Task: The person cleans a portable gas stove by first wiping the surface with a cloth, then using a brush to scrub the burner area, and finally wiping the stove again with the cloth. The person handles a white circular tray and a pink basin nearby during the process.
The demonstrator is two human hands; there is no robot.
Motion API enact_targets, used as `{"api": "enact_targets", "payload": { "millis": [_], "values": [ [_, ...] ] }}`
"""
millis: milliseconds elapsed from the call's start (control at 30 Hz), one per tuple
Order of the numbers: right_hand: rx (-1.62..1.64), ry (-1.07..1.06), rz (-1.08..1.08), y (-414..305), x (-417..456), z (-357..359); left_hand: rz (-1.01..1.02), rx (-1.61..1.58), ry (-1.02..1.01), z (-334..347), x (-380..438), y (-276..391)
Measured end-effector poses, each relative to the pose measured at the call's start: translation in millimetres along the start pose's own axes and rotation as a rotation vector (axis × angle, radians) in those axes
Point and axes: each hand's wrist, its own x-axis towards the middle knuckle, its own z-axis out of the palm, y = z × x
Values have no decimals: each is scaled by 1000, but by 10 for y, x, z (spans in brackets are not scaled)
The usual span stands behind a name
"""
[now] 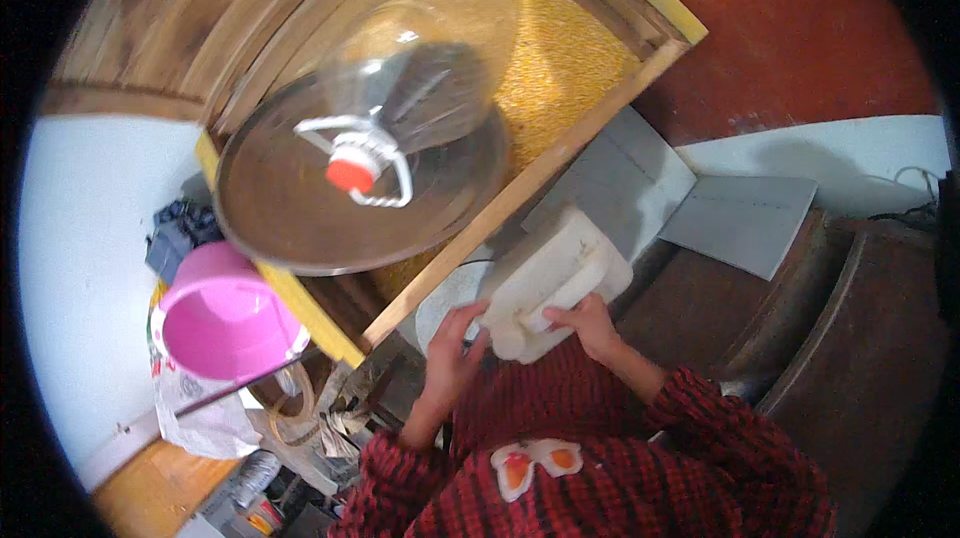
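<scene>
A whitish plastic jug (559, 275) lies tilted in front of my body. My right hand (589, 324) is closed around its handle. My left hand (454, 350) is at the jug's lower left end, its fingers bent; a small pale piece shows by the fingertips, but whether it is held is unclear. Ahead, a large clear plastic bottle (450, 80) with a red cap (350, 175) and white carrying handle lies over a wide round metal pan (300, 215). The pan rests in a wooden bin beside yellow grain (555, 65), which looks like maize kernels.
The bin's wooden edge (525, 197) runs diagonally before me. At left are a pink plastic basin (232, 320) and a white plastic bag (202, 425). Grey panels (739, 219) and large brown containers (705, 298) stand at right. Mixed items lie at lower left.
</scene>
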Motion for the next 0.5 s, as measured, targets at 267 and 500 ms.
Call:
{"api": "enact_targets", "payload": {
  "millis": [267,500],
  "values": [
    [-408,-484,239,459,-1118,1809,380,131,-20,-1081,-822,-440],
    [-726,-783,437,1288,-1473,3171,146,42,208,-1923,-2481,-1422]
  ]
}}
